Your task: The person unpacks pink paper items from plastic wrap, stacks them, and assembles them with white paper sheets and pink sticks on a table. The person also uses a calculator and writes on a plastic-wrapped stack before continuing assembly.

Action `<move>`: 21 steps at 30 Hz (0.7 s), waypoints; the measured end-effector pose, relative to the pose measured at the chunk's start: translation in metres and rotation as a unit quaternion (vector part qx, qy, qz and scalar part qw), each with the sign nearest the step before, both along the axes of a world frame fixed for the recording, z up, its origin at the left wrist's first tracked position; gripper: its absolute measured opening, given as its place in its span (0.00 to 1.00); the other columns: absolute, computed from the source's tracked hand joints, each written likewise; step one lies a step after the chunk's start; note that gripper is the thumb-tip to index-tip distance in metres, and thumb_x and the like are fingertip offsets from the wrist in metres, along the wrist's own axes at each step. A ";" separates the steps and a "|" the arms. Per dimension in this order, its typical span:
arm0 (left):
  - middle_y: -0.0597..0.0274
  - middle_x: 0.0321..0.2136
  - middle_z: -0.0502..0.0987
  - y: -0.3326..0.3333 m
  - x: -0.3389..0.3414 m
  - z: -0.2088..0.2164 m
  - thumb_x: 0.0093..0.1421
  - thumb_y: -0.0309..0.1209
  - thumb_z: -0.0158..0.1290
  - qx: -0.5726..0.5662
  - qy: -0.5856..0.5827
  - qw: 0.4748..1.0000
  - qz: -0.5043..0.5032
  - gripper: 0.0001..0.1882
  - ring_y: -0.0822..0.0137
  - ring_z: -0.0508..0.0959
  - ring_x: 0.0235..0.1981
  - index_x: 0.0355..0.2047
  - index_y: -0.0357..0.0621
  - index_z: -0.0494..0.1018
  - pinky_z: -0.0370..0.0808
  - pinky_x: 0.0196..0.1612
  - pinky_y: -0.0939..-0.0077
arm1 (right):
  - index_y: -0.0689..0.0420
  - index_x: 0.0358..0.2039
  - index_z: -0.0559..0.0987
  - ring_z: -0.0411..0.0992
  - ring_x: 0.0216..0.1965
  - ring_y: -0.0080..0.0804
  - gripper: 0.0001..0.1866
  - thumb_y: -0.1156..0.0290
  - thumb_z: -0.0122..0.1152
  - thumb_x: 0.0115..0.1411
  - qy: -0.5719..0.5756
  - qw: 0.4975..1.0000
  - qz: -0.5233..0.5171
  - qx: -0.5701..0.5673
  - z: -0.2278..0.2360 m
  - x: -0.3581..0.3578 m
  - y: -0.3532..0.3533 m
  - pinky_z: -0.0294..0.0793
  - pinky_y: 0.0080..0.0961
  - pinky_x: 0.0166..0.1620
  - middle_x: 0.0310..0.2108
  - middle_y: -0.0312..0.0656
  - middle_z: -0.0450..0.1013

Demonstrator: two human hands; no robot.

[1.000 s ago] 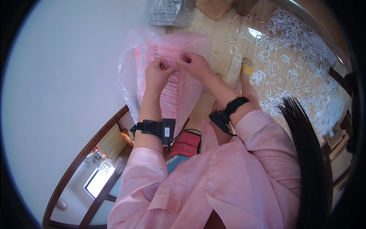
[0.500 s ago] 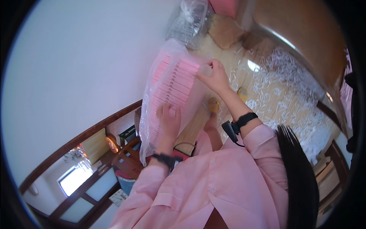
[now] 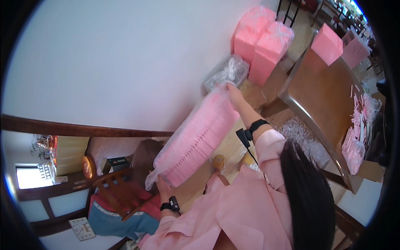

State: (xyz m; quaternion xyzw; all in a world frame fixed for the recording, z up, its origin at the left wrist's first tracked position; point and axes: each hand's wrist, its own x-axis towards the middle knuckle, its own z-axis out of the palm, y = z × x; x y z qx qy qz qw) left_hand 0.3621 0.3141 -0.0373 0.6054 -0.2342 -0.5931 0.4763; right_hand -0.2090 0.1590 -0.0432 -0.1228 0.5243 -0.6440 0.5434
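Long clear plastic bag of pink sheets (image 3: 196, 139) held up slantwise between both hands, close to the white wall (image 3: 125, 62). Left hand (image 3: 161, 187) closed under the lower end; right hand (image 3: 234, 92) closed on the upper end. Beyond: wrapped pink stacks (image 3: 260, 39) on the floor, brown tabletop (image 3: 325, 91) to the right, wooden chair (image 3: 121, 193) lower left.

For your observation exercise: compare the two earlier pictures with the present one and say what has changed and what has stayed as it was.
The clear bag of pink sheets has been lifted off the floor and swung out lengthwise. The left hand has moved to its lower end and the right hand to its upper end. Unchanged: both hands hold the bag.
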 end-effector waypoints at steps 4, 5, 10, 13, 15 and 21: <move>0.57 0.57 0.71 -0.030 0.013 -0.002 0.72 0.50 0.42 -0.020 0.148 0.988 0.045 0.29 0.57 0.70 0.59 0.61 0.38 0.65 0.67 0.63 0.57 | 0.58 0.40 0.77 0.74 0.36 0.35 0.21 0.52 0.47 0.69 -0.204 0.949 -0.234 -0.062 0.018 0.014 0.021 0.75 0.34 0.39 0.35 0.39 0.75; 0.57 0.55 0.72 -0.034 0.015 -0.005 0.72 0.51 0.42 0.008 0.220 0.972 0.081 0.29 0.57 0.69 0.59 0.61 0.40 0.65 0.67 0.63 0.56 | 0.55 0.33 0.76 0.73 0.28 0.35 0.21 0.52 0.46 0.70 -0.230 0.926 -0.288 -0.081 0.025 0.022 0.033 0.74 0.35 0.29 0.27 0.38 0.72; 0.64 0.40 0.73 -0.026 0.040 -0.010 0.68 0.48 0.45 0.001 0.205 0.977 0.062 0.15 0.60 0.76 0.46 0.40 0.51 0.69 0.75 0.53 0.56 | 0.61 0.38 0.80 0.68 0.24 0.31 0.29 0.43 0.50 0.66 0.056 0.955 -0.253 0.146 0.066 0.031 0.137 0.65 0.34 0.28 0.23 0.38 0.71; 0.68 0.26 0.70 -0.029 0.034 0.000 0.67 0.44 0.44 -0.055 0.175 0.983 -0.022 0.14 0.66 0.73 0.29 0.28 0.52 0.66 0.74 0.35 0.64 | 0.49 0.25 0.74 0.62 0.18 0.28 0.20 0.48 0.52 0.65 0.003 0.946 -0.297 0.129 0.092 0.039 0.269 0.63 0.33 0.24 0.17 0.34 0.63; 0.72 0.18 0.62 -0.041 0.007 0.020 0.66 0.41 0.44 -0.085 0.115 0.985 -0.095 0.17 0.72 0.64 0.19 0.20 0.54 0.61 0.63 0.25 0.73 | 0.48 0.16 0.67 0.59 0.17 0.28 0.20 0.56 0.50 0.64 -0.038 0.883 -0.443 0.149 0.108 0.056 0.345 0.60 0.29 0.23 0.14 0.33 0.60; 0.70 0.17 0.62 -0.080 -0.180 0.119 0.66 0.39 0.43 -0.092 0.036 0.946 -0.309 0.19 0.70 0.64 0.19 0.17 0.53 0.59 0.63 0.25 0.71 | 0.49 0.16 0.66 0.59 0.15 0.30 0.18 0.60 0.48 0.63 -0.005 0.779 -0.614 0.128 0.151 0.111 0.541 0.66 0.32 0.27 0.14 0.35 0.61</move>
